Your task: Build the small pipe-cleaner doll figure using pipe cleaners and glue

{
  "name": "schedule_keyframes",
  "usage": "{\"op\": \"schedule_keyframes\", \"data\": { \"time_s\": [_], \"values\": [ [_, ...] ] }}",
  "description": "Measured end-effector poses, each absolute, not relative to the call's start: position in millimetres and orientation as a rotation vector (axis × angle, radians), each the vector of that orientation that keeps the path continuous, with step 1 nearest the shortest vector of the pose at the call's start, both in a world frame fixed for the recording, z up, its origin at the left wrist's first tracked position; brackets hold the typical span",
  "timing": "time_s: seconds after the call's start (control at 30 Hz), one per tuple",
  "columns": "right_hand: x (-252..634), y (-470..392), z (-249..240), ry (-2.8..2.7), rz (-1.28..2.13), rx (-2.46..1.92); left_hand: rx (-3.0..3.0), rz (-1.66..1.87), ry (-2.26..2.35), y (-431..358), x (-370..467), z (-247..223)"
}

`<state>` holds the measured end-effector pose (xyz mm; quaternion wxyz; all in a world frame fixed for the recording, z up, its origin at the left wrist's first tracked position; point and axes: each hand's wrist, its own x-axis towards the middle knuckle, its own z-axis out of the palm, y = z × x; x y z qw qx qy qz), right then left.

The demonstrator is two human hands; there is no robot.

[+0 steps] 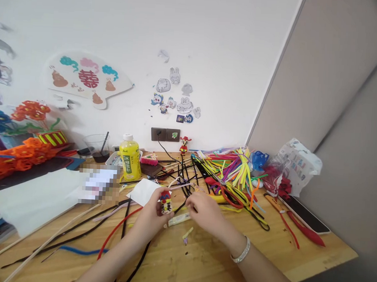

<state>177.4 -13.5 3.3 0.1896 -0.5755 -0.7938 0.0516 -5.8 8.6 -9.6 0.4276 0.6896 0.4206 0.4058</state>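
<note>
My left hand (155, 213) is closed around a small pipe-cleaner doll's head (165, 203) with a red and blue top and a white face with black and yellow marks. To its right, my right hand (205, 211) has its fingers curled together in a pinch; whatever is between them is hidden. The two hands are apart. A whitish tube (179, 219) lies on the table between them. Just below it are a short pale-yellow piece (188, 232) and a tiny purple bit (185, 241). A white paper sheet (143, 192) lies behind my left hand.
A yellow drink bottle (130, 159) stands at the back left, near a plastic cup (100, 151). Pipe cleaners (240, 167) pile up at the back right. Red-handled pliers (307, 229) and a dark phone-like slab (304, 213) lie right. A small red-hatted doll (184, 146) stands by the wall.
</note>
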Motion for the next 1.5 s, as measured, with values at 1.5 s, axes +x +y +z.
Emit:
{"op": "schedule_keyframes", "data": {
  "time_s": [1.5],
  "values": [
    [203, 0, -7, -1.516, 0.83, -1.182, 1.664, 1.197, 1.074, 17, -7, -13]
  ]
}}
